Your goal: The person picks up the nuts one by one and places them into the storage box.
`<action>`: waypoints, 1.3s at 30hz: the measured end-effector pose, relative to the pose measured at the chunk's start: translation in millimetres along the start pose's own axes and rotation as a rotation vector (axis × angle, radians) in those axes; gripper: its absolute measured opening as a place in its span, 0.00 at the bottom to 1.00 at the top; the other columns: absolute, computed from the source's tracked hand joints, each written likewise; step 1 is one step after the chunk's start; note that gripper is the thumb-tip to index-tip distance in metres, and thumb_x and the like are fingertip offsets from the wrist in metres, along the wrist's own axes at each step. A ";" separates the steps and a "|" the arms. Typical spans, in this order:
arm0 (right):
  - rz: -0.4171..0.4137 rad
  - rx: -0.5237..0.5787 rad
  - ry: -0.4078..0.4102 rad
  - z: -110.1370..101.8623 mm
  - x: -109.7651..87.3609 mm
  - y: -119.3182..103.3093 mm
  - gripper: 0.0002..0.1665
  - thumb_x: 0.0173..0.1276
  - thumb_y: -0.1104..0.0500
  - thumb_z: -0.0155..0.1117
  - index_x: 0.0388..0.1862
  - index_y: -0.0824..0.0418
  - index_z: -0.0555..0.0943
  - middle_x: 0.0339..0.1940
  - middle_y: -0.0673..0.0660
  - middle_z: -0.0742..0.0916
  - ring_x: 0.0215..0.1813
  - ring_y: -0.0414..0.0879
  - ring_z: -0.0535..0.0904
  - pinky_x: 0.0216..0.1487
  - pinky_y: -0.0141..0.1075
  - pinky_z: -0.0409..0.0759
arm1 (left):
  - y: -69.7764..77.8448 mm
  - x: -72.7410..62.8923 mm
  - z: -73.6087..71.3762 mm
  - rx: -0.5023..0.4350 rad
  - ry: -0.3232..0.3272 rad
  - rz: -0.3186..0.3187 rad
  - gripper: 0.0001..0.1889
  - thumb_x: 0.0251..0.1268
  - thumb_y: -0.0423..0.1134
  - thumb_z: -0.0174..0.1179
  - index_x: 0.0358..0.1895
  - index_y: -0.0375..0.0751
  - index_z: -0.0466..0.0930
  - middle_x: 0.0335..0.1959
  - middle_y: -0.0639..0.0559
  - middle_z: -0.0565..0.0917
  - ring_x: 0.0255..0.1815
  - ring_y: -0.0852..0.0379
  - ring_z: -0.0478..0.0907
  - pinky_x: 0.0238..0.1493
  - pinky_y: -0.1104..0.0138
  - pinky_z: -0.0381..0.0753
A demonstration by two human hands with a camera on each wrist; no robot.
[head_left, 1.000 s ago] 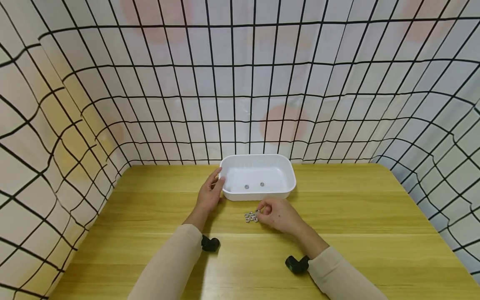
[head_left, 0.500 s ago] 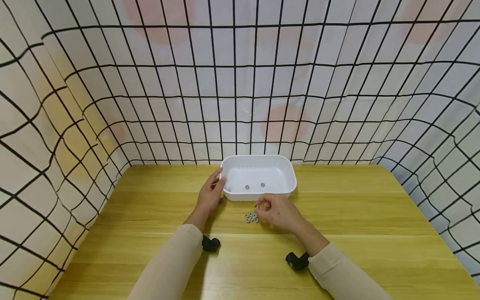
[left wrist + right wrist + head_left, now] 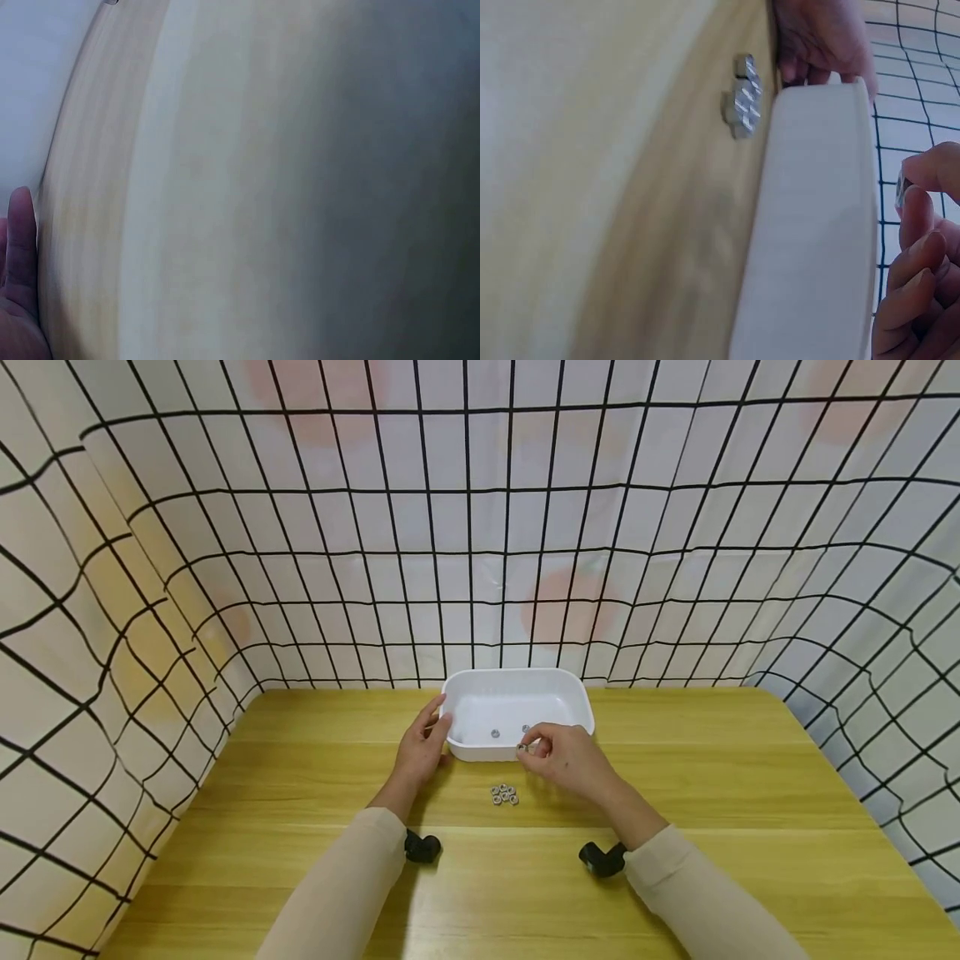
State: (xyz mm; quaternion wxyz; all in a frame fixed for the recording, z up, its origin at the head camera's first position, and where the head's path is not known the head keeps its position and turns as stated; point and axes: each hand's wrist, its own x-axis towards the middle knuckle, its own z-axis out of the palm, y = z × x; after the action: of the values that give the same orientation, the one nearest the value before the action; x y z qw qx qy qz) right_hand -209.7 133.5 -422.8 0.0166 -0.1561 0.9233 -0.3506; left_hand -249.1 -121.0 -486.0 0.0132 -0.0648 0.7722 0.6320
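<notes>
My right hand (image 3: 566, 760) pinches a small metal nut (image 3: 522, 748) between thumb and fingertips, at the front rim of a white plastic bin (image 3: 517, 753). In the right wrist view the pinched nut (image 3: 901, 187) shows beside the bin's rim, with the other fingers curled below. My left hand (image 3: 420, 749) holds the bin's left end, its thumb over the rim and fingers along the outside wall. Two nuts (image 3: 495, 733) lie on the bin's floor, one partly behind my right fingers. In front of the bin, several nuts (image 3: 505, 795) sit in a tight cluster on the table.
The wooden table (image 3: 315, 793) carries the bin near its back edge. Black wire grid (image 3: 480, 602) walls with pale sheeting stand at the back and both sides. Black wrist cameras (image 3: 423, 849) sit at both cuffs.
My right hand has lifted a nut away from the cluster and carried it forward to the bin's front rim. The left hand and bin stay in place.
</notes>
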 end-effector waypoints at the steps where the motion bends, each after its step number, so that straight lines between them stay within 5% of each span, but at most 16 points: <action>1: -0.005 -0.012 0.009 -2.6 1.7 -0.1 0.09 0.67 0.50 0.72 0.41 0.52 0.86 0.23 0.45 0.84 0.21 0.41 0.73 0.24 0.31 0.71 | 0.0 0.2 -0.1 0.001 0.000 0.001 0.24 0.77 0.58 0.54 0.73 0.76 0.68 0.72 0.48 0.73 0.63 0.47 0.76 0.35 0.67 0.84; 18: 0.063 -0.177 0.049 -26.2 30.6 22.5 0.13 0.70 0.48 0.67 0.46 0.54 0.86 0.25 0.48 0.84 0.25 0.42 0.74 0.29 0.34 0.71 | 1.9 -0.8 0.1 -0.002 0.004 -0.011 0.23 0.77 0.58 0.54 0.72 0.77 0.69 0.71 0.49 0.73 0.62 0.48 0.75 0.35 0.68 0.84; 39: 0.132 -0.190 0.036 -40.5 45.0 34.1 0.17 0.71 0.47 0.65 0.50 0.55 0.86 0.30 0.52 0.86 0.27 0.44 0.77 0.28 0.34 0.72 | 0.1 -1.7 0.6 0.003 0.002 -0.005 0.23 0.77 0.58 0.54 0.72 0.77 0.68 0.72 0.48 0.72 0.63 0.47 0.75 0.36 0.67 0.84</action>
State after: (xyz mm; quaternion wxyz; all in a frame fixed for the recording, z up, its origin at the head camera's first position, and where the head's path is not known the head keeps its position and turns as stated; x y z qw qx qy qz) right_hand -267.5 170.1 -411.0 0.0082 -0.0896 0.9608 -0.2623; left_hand -247.4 -120.3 -485.8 0.0144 -0.0674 0.7731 0.6306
